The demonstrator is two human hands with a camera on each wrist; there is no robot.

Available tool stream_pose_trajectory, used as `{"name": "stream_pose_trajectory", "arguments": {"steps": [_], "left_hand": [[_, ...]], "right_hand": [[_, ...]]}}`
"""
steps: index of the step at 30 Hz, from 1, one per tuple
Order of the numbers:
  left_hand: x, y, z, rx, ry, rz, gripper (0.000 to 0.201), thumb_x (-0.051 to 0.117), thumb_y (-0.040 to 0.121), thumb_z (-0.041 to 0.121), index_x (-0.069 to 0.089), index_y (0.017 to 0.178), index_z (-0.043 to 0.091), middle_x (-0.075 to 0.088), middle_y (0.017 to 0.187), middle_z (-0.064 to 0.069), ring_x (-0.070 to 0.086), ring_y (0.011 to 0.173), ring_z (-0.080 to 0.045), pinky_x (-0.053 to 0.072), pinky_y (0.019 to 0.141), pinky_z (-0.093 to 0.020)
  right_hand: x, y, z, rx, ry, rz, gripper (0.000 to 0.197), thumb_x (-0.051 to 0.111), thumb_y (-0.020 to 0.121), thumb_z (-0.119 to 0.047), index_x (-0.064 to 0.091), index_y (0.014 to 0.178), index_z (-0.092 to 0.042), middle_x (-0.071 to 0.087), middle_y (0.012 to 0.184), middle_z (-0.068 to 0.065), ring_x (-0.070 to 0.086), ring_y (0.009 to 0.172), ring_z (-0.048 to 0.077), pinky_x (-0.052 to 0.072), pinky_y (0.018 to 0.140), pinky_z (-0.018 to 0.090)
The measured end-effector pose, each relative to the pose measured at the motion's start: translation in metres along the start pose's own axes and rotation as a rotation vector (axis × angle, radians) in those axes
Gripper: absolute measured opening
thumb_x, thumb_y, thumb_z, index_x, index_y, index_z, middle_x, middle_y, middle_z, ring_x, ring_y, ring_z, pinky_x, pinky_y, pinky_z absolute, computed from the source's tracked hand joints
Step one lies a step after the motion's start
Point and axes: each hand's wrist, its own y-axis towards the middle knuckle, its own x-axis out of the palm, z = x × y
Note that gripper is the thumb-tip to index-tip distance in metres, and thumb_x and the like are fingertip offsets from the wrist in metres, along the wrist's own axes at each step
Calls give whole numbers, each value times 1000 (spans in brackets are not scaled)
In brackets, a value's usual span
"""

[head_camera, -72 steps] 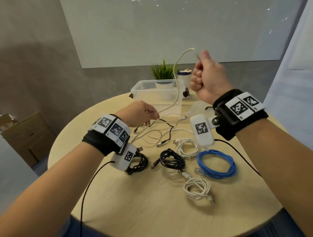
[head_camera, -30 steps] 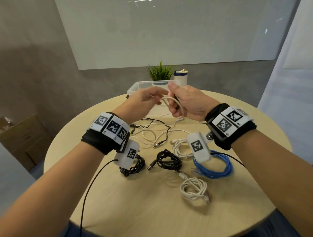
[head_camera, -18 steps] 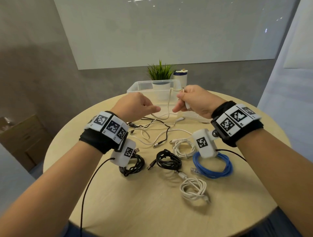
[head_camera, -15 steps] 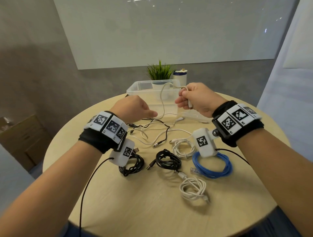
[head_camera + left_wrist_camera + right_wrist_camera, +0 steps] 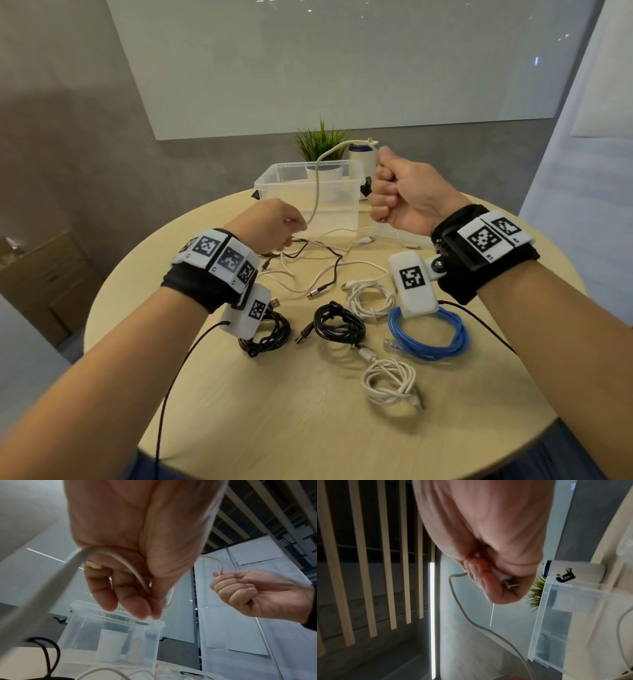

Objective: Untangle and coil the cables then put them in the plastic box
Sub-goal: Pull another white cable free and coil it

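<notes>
**White cable strung between 2 hands above the table**

From the head camera, I am seeing my right hand (image 5: 407,195) clenched around one end of a white cable (image 5: 317,178), raised beside the plastic box (image 5: 308,202). The cable is arching up over the box and dropping to my left hand (image 5: 270,224), which is pinching it lower down above a loose tangle of cables (image 5: 308,260). Nearer me, 5 coiled cables are lying on the round table (image 5: 308,428): 2 black, 2 white and 1 blue cable (image 5: 431,339).

From the left wrist, I am watching the left fingers (image 5: 123,588) curling around the white cable (image 5: 126,563), with the box (image 5: 109,639) below and the right hand (image 5: 257,592) fisted on the far end.

From the right wrist, the right hand (image 5: 489,555) is gripping the cable's metal plug (image 5: 508,582), its tip poking out of the fist, while the cable (image 5: 462,609) is trailing down. The box (image 5: 570,626) is sitting at the right.
</notes>
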Motion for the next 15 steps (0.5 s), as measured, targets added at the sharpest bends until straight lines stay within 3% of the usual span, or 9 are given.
{"name": "stream_pose_trajectory", "arguments": {"steps": [2, 4, 6, 9, 15], "left_hand": [[-5, 2, -5, -27, 36, 47, 22, 49, 98, 18, 69, 107, 16, 61, 70, 4, 54, 58, -6, 41, 56, -20], [-7, 2, -7, -30, 97, 14, 24, 49, 98, 17, 70, 109, 17, 62, 74, 4, 55, 63, -7, 39, 59, -22], [-4, 1, -6, -11, 146, -61, 23, 52, 97, 18, 71, 110, 19, 64, 75, 3, 57, 68, -10, 41, 67, -24], [3, -4, -1, 25, 201, -204, 20, 55, 95, 22, 72, 104, 24, 64, 70, 7, 55, 67, -7, 42, 65, -23], [10, -8, 5, 64, 265, -384, 19, 55, 95, 25, 72, 101, 28, 64, 70, 13, 55, 72, -1, 38, 68, -21]], "right_hand": [[-2, -1, -4, -32, 116, -31, 48, 34, 103, -43, 38, 62, -19, 28, 45, -6, 27, 40, 9, 30, 42, 21], [-3, 0, -6, -74, 189, -37, 47, 34, 103, -42, 40, 63, -19, 34, 46, -6, 32, 40, 9, 31, 42, 21], [-2, 1, -6, -120, 255, -3, 43, 36, 103, -38, 43, 67, -17, 50, 51, -3, 47, 44, 10, 39, 44, 21], [-2, 5, -5, -169, 424, 60, 39, 40, 102, -35, 47, 71, -14, 71, 73, 9, 70, 67, 19, 57, 57, 27], [-7, 14, 2, -225, 549, 159, 31, 37, 104, -27, 52, 86, -7, 72, 87, 18, 72, 85, 29, 60, 78, 39]]}}
